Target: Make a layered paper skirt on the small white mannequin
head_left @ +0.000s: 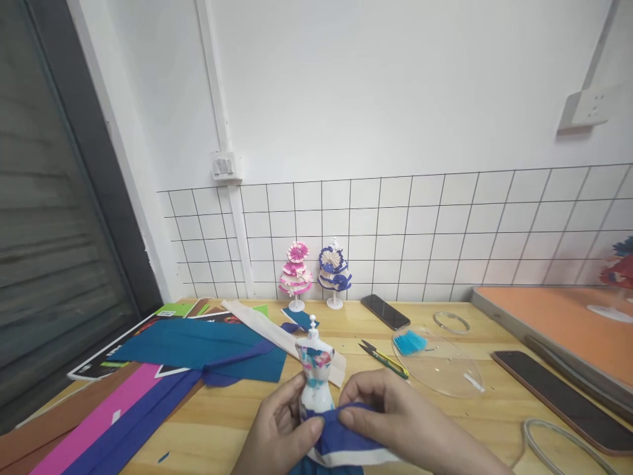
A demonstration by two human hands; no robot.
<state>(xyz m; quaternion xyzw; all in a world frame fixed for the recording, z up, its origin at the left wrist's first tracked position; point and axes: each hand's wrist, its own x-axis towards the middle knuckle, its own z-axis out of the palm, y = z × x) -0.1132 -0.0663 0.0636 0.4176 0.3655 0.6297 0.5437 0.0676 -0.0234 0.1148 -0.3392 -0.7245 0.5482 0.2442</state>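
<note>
A small white mannequin (316, 396) with a floral-patterned bust stands upright at the front of the table. Around its lower body lies a blue strip with a white edge (349, 441), with teal material (326, 470) showing below. My left hand (281, 425) is closed about the mannequin's left side, its thumb pressing the strip's end against the waist. On the other side my right hand (383, 412) pinches the upper edge of the same strip between thumb and fingers. The far side of the strip is hidden.
Teal (198, 346), pink (99, 419) and brown strips lie at left. Behind stand two decorated mannequins, pink (297, 274) and blue (335, 274). Yellow-green thread snips (384, 359), a clear disc (445, 376), a dark phone (386, 311) and another phone (564, 399) lie rightward.
</note>
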